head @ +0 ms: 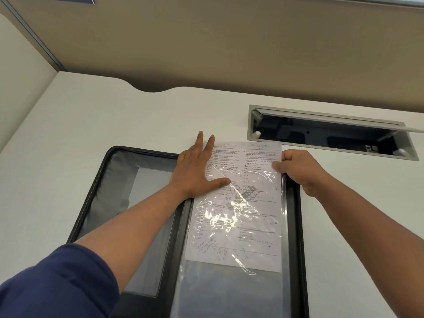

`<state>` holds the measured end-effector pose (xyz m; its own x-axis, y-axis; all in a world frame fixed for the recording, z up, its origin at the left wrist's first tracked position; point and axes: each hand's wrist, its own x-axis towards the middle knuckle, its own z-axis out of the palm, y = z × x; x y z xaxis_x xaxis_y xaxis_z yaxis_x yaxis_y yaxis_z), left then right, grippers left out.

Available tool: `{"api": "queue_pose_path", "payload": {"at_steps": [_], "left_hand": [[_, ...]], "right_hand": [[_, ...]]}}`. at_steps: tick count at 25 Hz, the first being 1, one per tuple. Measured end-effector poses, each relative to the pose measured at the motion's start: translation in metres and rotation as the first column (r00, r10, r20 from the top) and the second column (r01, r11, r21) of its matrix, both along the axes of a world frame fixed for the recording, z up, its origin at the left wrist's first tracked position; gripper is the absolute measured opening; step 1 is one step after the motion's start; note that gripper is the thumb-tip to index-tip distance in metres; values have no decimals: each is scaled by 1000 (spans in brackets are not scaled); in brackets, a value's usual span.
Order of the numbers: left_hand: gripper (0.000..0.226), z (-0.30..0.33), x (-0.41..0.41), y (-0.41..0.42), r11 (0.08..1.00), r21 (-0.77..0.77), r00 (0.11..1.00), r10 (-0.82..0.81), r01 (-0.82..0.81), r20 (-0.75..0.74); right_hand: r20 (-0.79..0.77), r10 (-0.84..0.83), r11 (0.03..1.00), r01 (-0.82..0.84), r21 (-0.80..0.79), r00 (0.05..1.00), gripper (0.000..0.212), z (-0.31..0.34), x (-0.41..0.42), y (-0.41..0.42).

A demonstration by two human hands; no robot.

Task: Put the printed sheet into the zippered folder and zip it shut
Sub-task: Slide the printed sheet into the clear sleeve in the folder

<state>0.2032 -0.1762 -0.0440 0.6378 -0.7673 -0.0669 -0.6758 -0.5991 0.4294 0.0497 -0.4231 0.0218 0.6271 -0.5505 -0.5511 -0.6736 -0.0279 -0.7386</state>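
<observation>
Glare on clear sleeve point(231, 278) blurs printed sheet point(247, 203); folder point(96, 191) cropped.

I see the black zippered folder point(96, 191) lying unzipped and spread flat on the white worktop point(114, 115). The printed sheet point(236, 216) sits partway inside its right-hand clear sleeve point(229, 288), top edge sticking out past the folder.

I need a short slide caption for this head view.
Left hand flattens the printed sheet in the open zippered folder.
</observation>
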Motion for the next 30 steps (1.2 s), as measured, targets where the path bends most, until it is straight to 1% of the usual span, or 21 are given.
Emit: {"api": "queue_pose_path", "payload": {"at_steps": [6, 11, 12, 14, 17, 24, 27, 30], "left_hand": [[119, 0, 0, 0, 1000, 1, 999, -23, 23, 26], [114, -1, 1, 1, 1000, 11, 999, -26, 26, 28], [114, -2, 1, 1, 1000, 9, 999, -26, 26, 27], [114, -2, 1, 1, 1000, 2, 999, -21, 21, 24], [114, -2, 1, 1, 1000, -7, 1000, -12, 12, 15], [114, -1, 2, 0, 1000, -9, 1000, -1, 1, 2], [114, 0, 1, 0, 1000, -4, 1000, 3, -3, -8], [114, 1, 0, 1, 1000, -6, 1000, 3, -3, -13]], "right_hand": [[-19, 102, 994, -101, 38, 995, 8, 1, -6, -2], [56, 72, 997, -74, 32, 996, 10, 10, 17, -6], [47, 82, 997, -82, 10, 996, 9, 11, 23, -7], [-12, 154, 986, -155, -66, 988, 5, 15, 32, -10], [-86, 237, 959, -247, -137, 968, 7, 18, 37, -12], [-116, 290, 949, -301, -91, 950, 6, 15, 22, -9], [-134, 340, 933, -352, -77, 931, 7, 14, 16, -5], [-183, 405, 906, -420, -56, 896, 8, 17, 13, -2]]}}
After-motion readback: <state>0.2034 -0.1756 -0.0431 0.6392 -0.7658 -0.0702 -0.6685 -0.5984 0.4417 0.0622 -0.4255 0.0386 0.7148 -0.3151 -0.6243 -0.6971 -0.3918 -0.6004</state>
